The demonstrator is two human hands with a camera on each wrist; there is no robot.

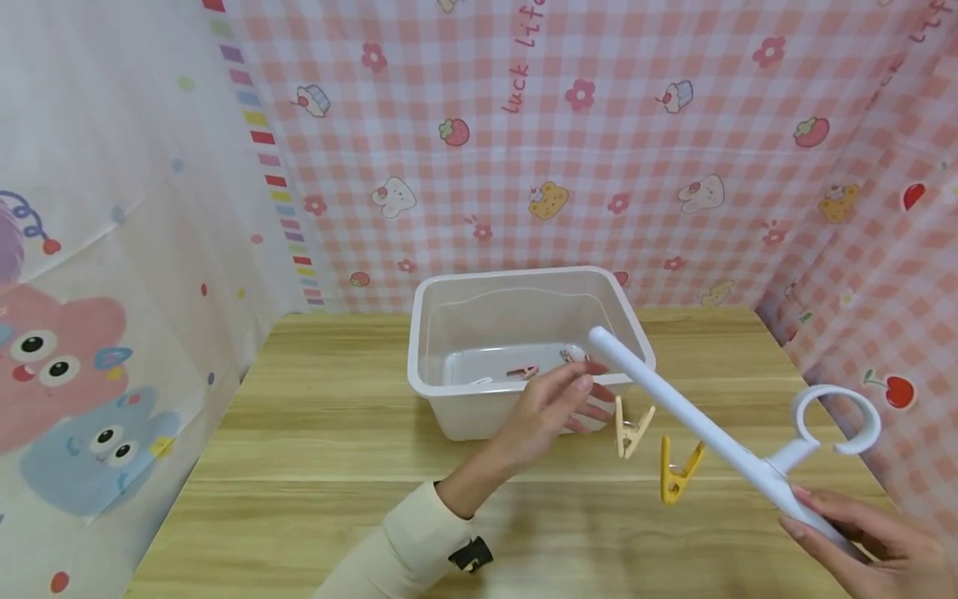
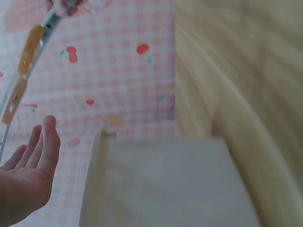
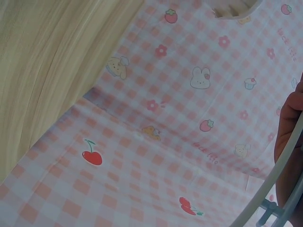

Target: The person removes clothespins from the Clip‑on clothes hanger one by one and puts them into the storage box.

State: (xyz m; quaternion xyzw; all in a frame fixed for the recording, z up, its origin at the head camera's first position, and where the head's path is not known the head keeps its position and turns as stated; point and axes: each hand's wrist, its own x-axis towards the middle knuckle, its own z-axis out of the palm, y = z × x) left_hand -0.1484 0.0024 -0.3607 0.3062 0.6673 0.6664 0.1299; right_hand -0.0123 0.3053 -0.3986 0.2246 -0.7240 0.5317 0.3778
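Note:
My right hand (image 1: 876, 541) grips one end of a white hanger (image 1: 696, 424) with a curled hook (image 1: 838, 408). The bar slants up and left, its far tip over the bin's front rim. Just beneath the bar are a cream clothespin (image 1: 632, 428) and a yellow clothespin (image 1: 679, 472); both lie along the bar in the left wrist view. My left hand (image 1: 550, 403) is at the bin's front right, left of the cream clothespin, its fingers extended and holding nothing. Part of the right hand (image 3: 289, 151) and the bars show at the right wrist view's edge.
A white plastic bin (image 1: 464, 416) stands at the back of the wooden table (image 1: 314, 466). Inside it lie several small clothespins, among them a reddish clothespin (image 1: 524, 372). Pink checked cloth (image 1: 486, 166) hangs behind and to the right, with a white printed cloth (image 1: 150, 208) on the left.

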